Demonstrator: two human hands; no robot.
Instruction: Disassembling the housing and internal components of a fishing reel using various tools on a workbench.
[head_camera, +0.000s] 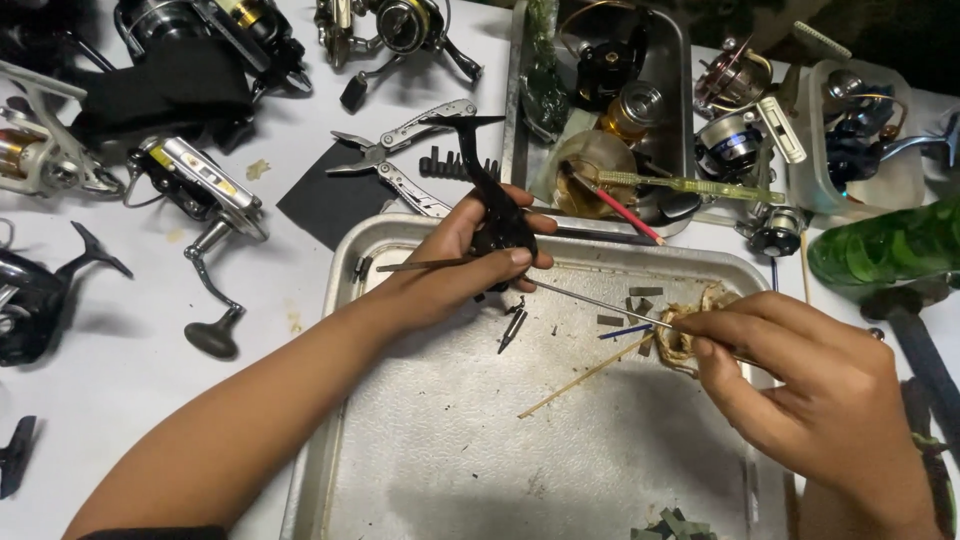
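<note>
**Reel body probed over the tray**

Right hand (810, 385), nearest the lens, pinches a thin metal rod (590, 300) along with a tan rag (685, 330). Rod tip runs up-left to the black reel body (495, 215), gripped in the closed fingers of the left hand (470, 255) above the metal tray (450, 430). Body looks rigid, light, likely greasy; best held by the frame. Rod's contact point is hidden behind fingers.
</note>
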